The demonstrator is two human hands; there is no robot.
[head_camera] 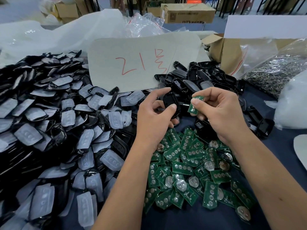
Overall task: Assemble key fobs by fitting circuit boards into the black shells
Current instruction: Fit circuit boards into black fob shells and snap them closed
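Note:
My left hand (154,113) grips a black key fob shell (171,101) between thumb and fingers, held above the table. My right hand (217,112) pinches a small green circuit board (194,104) just to the right of the shell, a short gap apart from it. Below both hands lies a heap of green circuit boards (196,170), some with round silver battery clips. More empty black shells (204,78) are piled behind my hands.
A big mound of black shells with clear rubber button pads (63,123) fills the left side. A grey card with red writing (141,63) stands behind. At the right sit a cardboard box (222,50), a bag of metal rings (274,72) and white plastic bags (292,103).

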